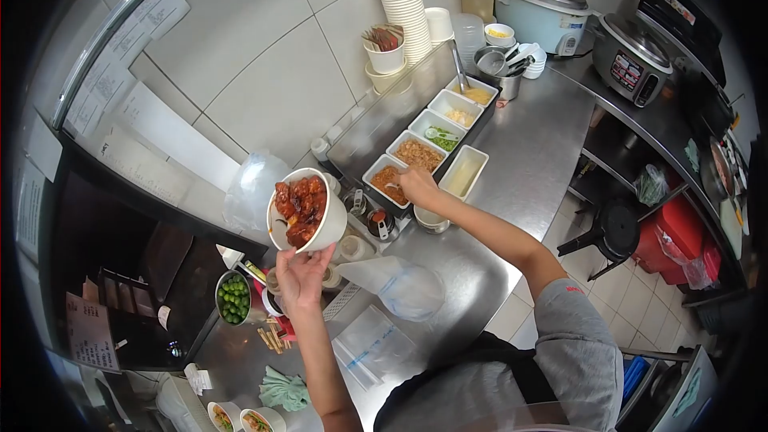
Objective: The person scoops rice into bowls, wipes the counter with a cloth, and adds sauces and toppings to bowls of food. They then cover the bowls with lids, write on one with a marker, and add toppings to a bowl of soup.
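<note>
Reaching for topping seems the step: the left hand [302,278], fingers spread, supports a round white paper bowl [333,228] of glossy red-brown pieces [304,202]. The right hand [418,186], half-curled, dips into a white rectangular tub [373,170] of tan crumbs [383,180]; its grip I cannot tell. Lifting any out would call for closed fingers.

The white bowl [334,220] hides some of the left hand's [302,278] fingers; below that hand, the bottom edge cuts two food bowls [278,418]; leftward, handwriting on a notice [88,330] is too small to read.

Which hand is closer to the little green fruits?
Left. The left hand is close by the little green fruits, holding up a white bowl; the right hand is farther away, over at the brown crumbs.
</note>
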A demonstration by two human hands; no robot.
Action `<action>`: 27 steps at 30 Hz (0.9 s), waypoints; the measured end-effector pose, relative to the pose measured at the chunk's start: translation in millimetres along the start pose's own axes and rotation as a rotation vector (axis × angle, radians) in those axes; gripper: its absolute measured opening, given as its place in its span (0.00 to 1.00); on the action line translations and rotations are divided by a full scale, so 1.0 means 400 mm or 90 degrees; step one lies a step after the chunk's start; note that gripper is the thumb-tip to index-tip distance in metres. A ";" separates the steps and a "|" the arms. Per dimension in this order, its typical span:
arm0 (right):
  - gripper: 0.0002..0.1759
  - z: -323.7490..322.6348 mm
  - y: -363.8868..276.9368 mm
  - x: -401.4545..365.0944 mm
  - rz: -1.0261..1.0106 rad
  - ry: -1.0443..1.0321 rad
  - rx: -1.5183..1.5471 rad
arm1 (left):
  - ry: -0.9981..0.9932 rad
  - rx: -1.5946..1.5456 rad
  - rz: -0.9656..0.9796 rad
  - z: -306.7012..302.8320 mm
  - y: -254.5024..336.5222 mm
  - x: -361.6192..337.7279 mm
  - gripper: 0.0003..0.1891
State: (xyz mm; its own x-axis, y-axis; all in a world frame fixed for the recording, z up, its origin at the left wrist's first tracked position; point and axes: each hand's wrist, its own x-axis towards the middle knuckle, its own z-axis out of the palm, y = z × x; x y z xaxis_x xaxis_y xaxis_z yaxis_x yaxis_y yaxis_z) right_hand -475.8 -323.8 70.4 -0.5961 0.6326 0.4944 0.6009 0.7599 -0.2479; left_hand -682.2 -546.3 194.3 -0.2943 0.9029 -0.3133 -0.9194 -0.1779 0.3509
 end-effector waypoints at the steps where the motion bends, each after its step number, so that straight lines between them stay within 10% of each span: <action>1: 0.09 -0.007 -0.005 -0.005 0.056 -0.027 0.050 | 0.004 0.007 -0.003 0.005 -0.007 0.010 0.35; 10: 0.10 0.010 0.103 0.036 0.354 -0.145 0.394 | 0.058 0.047 -0.012 0.022 -0.051 0.046 0.33; 15: 0.04 0.003 0.035 0.022 0.142 -0.048 -0.012 | 0.057 0.057 -0.007 0.014 -0.061 0.048 0.33; 19: 0.06 -0.007 0.023 0.003 0.177 -0.096 0.042 | 0.054 0.075 0.002 0.021 -0.063 0.044 0.33; 27: 0.07 -0.112 0.072 0.077 0.451 -0.162 0.546 | 0.065 0.108 0.002 0.019 -0.074 0.051 0.31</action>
State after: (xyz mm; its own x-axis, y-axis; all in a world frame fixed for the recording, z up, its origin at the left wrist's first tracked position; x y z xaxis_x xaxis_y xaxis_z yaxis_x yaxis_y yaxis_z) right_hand -453.1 -289.2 115.9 -0.4176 0.8974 -0.1424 0.3419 0.0100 -0.9397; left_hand -659.2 -519.5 184.2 -0.3305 0.8562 -0.3971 -0.8636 -0.1046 0.4932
